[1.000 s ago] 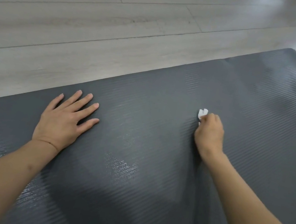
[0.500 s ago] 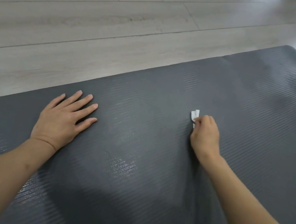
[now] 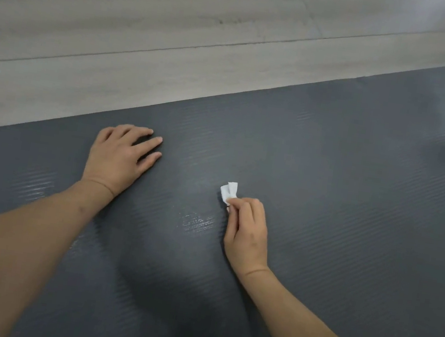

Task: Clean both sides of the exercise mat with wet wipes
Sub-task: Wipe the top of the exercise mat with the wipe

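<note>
— Pale wood-plank floor [image 3: 121,23] fills the background; what lies on it?

— A dark grey exercise mat [image 3: 342,186], flat, its long axis running from lower left to upper right, with a rounded far corner at the upper right edge of the view. Damp, glossy streaks show on its ribbed surface near the middle and at the left.

— And the person's hands?

— The left hand [image 3: 119,157] rests palm down on the mat close to its far edge, fingers spread and lightly bent. The right hand [image 3: 247,232] pinches a small crumpled white wet wipe [image 3: 228,191] between thumb and curled fingers, the wipe touching the mat and sticking out beyond the fingertips towards the far edge.

— What differs from half a second before?

— The right hand and wipe have moved left across the mat, nearer the left hand, whose fingers have drawn in from a flatter spread.
</note>
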A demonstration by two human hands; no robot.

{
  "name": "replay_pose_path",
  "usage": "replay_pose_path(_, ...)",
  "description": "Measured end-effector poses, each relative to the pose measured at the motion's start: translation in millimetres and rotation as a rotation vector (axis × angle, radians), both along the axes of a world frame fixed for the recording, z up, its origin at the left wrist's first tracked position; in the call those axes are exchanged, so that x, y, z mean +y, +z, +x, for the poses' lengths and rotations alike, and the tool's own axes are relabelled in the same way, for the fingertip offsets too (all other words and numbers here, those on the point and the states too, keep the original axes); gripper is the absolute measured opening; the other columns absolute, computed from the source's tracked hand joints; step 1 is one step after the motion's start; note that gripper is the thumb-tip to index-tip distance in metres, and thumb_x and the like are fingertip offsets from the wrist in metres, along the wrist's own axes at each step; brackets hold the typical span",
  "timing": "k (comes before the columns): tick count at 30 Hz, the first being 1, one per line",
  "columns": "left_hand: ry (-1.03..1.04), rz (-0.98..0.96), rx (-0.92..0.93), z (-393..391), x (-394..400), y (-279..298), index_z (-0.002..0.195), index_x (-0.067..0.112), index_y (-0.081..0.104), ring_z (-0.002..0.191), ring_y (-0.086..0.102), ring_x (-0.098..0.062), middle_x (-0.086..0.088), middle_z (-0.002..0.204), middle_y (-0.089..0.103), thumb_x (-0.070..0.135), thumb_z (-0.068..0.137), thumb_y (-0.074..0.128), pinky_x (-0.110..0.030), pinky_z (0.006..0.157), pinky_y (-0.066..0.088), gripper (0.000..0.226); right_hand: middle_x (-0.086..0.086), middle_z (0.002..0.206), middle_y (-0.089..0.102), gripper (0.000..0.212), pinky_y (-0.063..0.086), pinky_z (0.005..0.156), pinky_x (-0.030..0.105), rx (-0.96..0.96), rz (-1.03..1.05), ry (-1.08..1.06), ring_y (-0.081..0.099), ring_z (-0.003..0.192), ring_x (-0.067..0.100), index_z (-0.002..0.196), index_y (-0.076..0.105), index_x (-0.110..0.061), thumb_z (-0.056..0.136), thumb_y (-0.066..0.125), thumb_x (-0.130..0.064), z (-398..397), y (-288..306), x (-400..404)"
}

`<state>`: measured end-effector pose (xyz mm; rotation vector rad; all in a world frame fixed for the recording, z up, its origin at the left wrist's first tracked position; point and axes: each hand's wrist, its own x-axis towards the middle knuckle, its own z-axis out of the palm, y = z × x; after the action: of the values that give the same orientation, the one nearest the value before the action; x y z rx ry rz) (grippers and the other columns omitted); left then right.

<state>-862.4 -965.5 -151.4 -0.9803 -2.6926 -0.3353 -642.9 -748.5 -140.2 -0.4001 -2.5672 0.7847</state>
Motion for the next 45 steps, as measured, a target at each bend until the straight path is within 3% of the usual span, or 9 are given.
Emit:
replay_pose_path(10, 0.208, -0.049, -0.292, 199, -12, 14, 0.145, 0.022, 0.058, 0.151, 0.038, -0.021, 0.002, 0.159, 0.047, 0.029, 0.101, 0.040, -0.052, 0.121, 0.029, 0.048, 0.010, 0.100, 0.060, 0.012, 0.049, 0.083, 0.039, 0.012, -0.007, -0.019, 0.054, 0.088, 0.027, 0.106, 0.064, -0.001, 0.095, 0.058, -0.002, -2, 9, -4)
replay_pose_path(17, 0.264, -0.165, -0.286, 205, -10, 3, 0.157, 0.024, 0.043, 0.157, 0.022, -0.015, 0.007, 0.168, 0.030, 0.033, 0.104, 0.029, -0.054, 0.124, 0.022, 0.056, 0.007, 0.099, 0.061, 0.018, 0.051, 0.084, 0.031, 0.060, -0.050, -0.109, 0.059, 0.088, 0.022, 0.112, 0.066, -0.001, 0.096, 0.060, -0.006, -4, 0, -1)
replay_pose_path(21, 0.250, -0.179, -0.271, 206, -13, 1, 0.159, 0.025, 0.039, 0.158, 0.020, -0.015, 0.008, 0.168, 0.026, 0.035, 0.104, 0.024, -0.054, 0.125, 0.021, 0.057, 0.006, 0.091, 0.058, 0.007, 0.052, 0.072, 0.041, 0.031, -0.002, -0.141, 0.056, 0.079, 0.025, 0.098, 0.068, -0.004, 0.093, 0.063, -0.004, -1, 1, -6)
replay_pose_path(28, 0.248, -0.153, -0.277, 205, -12, 0, 0.158, 0.024, 0.040, 0.158, 0.018, -0.014, 0.008, 0.169, 0.025, 0.034, 0.103, 0.028, -0.054, 0.125, 0.020, 0.057, 0.009, 0.089, 0.054, 0.013, 0.049, 0.069, 0.045, -0.124, 0.224, 0.341, 0.051, 0.082, 0.029, 0.092, 0.063, -0.006, 0.098, 0.053, -0.011, 15, 0, -33)
replay_pose_path(33, 0.247, -0.158, -0.280, 205, -11, 0, 0.159, 0.024, 0.037, 0.159, 0.015, -0.014, 0.007, 0.170, 0.022, 0.036, 0.104, 0.027, -0.055, 0.125, 0.019, 0.057, 0.020, 0.082, 0.052, 0.016, 0.045, 0.063, 0.048, -0.181, 0.299, -0.212, 0.052, 0.073, 0.040, 0.078, 0.057, 0.000, 0.093, 0.056, -0.006, -15, 12, 120)
replay_pose_path(36, 0.245, -0.159, -0.278, 205, -11, 0, 0.158, 0.023, 0.038, 0.159, 0.016, -0.014, 0.006, 0.170, 0.022, 0.036, 0.104, 0.028, -0.055, 0.125, 0.019, 0.057, 0.021, 0.083, 0.056, 0.018, 0.043, 0.064, 0.046, -0.167, 0.204, -0.449, 0.055, 0.072, 0.041, 0.078, 0.057, -0.001, 0.092, 0.050, -0.010, -17, 18, 102)
replay_pose_path(38, 0.247, -0.156, -0.279, 205, -11, 0, 0.158, 0.022, 0.040, 0.159, 0.016, -0.014, 0.006, 0.170, 0.023, 0.036, 0.103, 0.029, -0.055, 0.125, 0.019, 0.057, 0.019, 0.080, 0.056, 0.013, 0.041, 0.064, 0.044, -0.135, 0.187, -0.343, 0.054, 0.071, 0.038, 0.077, 0.056, -0.004, 0.089, 0.051, -0.007, -11, 14, 40)
replay_pose_path(42, 0.244, -0.140, -0.272, 203, -12, 0, 0.156, 0.021, 0.045, 0.158, 0.019, -0.015, 0.006, 0.169, 0.027, 0.036, 0.102, 0.029, -0.055, 0.124, 0.020, 0.058, 0.010, 0.085, 0.053, 0.011, 0.044, 0.067, 0.039, -0.191, 0.258, 0.254, 0.051, 0.077, 0.029, 0.084, 0.057, -0.008, 0.093, 0.050, -0.010, 18, 13, -38)
replay_pose_path(45, 0.242, -0.141, -0.270, 203, -10, 0, 0.156, 0.020, 0.044, 0.158, 0.018, -0.015, 0.006, 0.168, 0.027, 0.037, 0.103, 0.028, -0.055, 0.125, 0.019, 0.058, 0.017, 0.082, 0.051, 0.010, 0.039, 0.065, 0.044, -0.204, 0.367, 0.055, 0.052, 0.075, 0.036, 0.078, 0.052, -0.007, 0.088, 0.052, -0.005, -1, 16, 66)
